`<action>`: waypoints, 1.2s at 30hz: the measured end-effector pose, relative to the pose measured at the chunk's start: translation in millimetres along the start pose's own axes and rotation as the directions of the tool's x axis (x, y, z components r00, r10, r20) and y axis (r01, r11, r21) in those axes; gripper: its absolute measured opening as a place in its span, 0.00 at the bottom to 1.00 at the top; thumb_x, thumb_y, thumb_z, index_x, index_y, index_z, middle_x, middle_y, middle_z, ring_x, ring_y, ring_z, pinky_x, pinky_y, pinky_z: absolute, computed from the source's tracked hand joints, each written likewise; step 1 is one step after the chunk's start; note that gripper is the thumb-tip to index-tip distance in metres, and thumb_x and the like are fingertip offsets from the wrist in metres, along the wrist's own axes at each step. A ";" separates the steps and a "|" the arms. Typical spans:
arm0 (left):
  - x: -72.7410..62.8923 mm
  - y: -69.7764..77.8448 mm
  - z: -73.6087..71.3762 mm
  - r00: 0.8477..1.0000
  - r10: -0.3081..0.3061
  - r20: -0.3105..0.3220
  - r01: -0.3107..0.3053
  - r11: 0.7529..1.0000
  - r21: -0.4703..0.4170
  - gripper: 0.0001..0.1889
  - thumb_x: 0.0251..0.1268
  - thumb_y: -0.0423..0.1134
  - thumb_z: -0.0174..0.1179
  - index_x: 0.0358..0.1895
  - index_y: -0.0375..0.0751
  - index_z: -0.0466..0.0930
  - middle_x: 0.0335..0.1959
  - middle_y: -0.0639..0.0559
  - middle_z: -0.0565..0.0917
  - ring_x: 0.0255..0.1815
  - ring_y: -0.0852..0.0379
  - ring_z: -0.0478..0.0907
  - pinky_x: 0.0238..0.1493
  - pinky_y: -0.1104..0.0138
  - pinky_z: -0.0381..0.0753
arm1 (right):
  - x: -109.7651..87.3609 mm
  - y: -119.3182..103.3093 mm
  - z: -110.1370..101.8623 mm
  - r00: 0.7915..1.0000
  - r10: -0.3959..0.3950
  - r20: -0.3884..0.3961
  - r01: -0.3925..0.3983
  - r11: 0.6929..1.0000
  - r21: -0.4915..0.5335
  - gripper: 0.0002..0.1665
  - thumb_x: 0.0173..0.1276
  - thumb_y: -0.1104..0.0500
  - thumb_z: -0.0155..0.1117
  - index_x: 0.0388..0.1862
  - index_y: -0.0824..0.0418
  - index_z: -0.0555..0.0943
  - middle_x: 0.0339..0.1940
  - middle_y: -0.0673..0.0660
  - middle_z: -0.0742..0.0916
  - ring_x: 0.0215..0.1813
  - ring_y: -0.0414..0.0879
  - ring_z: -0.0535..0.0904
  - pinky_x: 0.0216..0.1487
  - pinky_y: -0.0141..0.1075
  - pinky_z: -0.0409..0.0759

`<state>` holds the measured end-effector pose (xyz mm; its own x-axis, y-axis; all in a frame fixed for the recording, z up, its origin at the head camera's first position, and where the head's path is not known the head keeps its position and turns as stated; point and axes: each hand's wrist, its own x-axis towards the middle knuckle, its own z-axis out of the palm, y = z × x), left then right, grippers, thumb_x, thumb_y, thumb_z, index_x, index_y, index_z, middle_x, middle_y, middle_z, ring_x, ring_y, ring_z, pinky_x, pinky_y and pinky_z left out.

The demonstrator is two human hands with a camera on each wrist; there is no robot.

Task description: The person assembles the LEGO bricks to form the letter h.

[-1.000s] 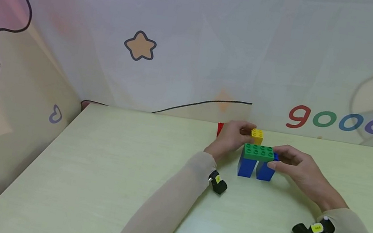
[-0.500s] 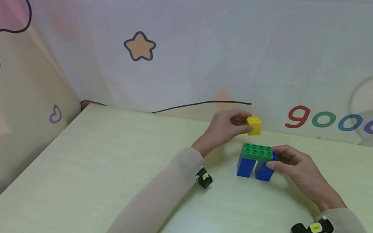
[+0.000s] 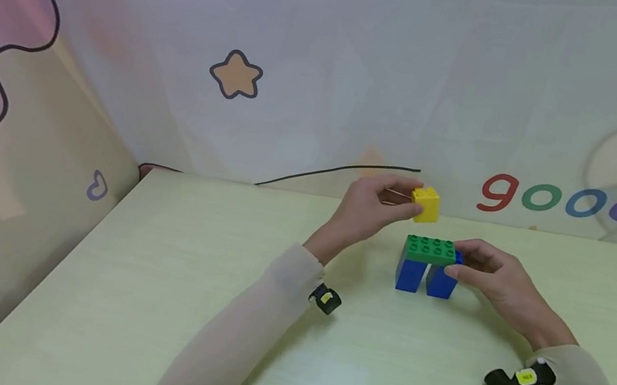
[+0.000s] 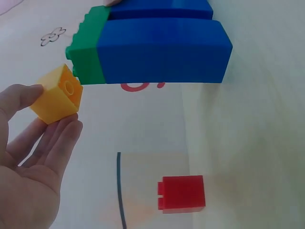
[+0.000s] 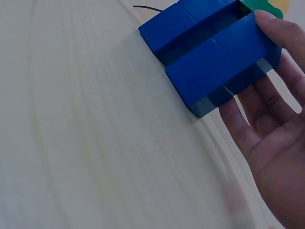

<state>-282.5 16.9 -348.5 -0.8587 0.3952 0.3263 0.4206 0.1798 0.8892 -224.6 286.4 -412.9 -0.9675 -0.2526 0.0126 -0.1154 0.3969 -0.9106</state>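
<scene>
My left hand (image 3: pixel 370 207) pinches a yellow toy brick (image 3: pixel 427 206) between thumb and fingers, in the air behind and above a small bridge of bricks. The bridge has two blue pillars (image 3: pixel 409 276) standing on the table, topped by a green brick (image 3: pixel 430 250) with studs up. In the left wrist view the yellow brick's hollow underside faces the green brick. My right hand (image 3: pixel 494 277) grips the right blue pillar (image 5: pixel 224 67) near its top, thumb in front and fingers behind. A red brick (image 4: pixel 182 194) stands apart on the table in the left wrist view; the left hand hides it in the head view.
The pale table (image 3: pixel 193 282) ends at a printed backdrop (image 3: pixel 327 86) close behind the bricks. Black wrist cameras, left (image 3: pixel 325 299) and right (image 3: pixel 520 380), sit on both sleeves.
My left hand has lifted the yellow brick off the table at the back, drawn it up, then tilted it and shifted slightly right. The right hand stays on the pillar.
</scene>
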 end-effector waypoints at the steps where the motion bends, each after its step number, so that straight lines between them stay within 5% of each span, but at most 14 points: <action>1: -2.0 2.3 -1.1 1.000 0.009 0.004 -0.009 1.000 -0.004 0.20 0.73 0.34 0.70 0.65 0.38 0.84 0.53 0.48 0.88 0.48 0.60 0.87 0.48 0.70 0.87 | 0.1 -0.2 -0.2 1.000 -0.002 0.000 0.002 1.000 -0.001 0.30 0.80 0.51 0.67 0.73 0.63 0.73 0.61 0.54 0.83 0.58 0.44 0.79 0.55 0.27 0.80; 22: -25.8 15.2 -5.0 0.994 0.082 0.078 -0.082 0.997 -0.011 0.19 0.72 0.32 0.71 0.63 0.36 0.84 0.55 0.48 0.88 0.49 0.63 0.87 0.50 0.70 0.87 | -1.2 -2.5 -0.5 1.000 -0.018 0.009 0.018 1.000 -0.023 0.30 0.81 0.52 0.66 0.74 0.64 0.73 0.61 0.56 0.83 0.57 0.39 0.80 0.55 0.26 0.80; 36: -29.7 13.9 -5.8 0.992 0.043 0.115 -0.044 0.999 0.008 0.19 0.72 0.34 0.70 0.64 0.39 0.84 0.54 0.50 0.89 0.46 0.65 0.87 0.50 0.70 0.86 | -0.2 -0.3 -0.5 1.000 -0.009 0.006 0.009 1.000 -0.021 0.29 0.81 0.52 0.66 0.73 0.63 0.74 0.59 0.54 0.84 0.57 0.42 0.80 0.55 0.27 0.80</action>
<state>-252.9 2.4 -344.0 -0.8005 0.5038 0.3247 0.4600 0.1692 0.8716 -224.5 286.7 -412.5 -0.9651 -0.2610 0.0185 -0.1291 0.4133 -0.9014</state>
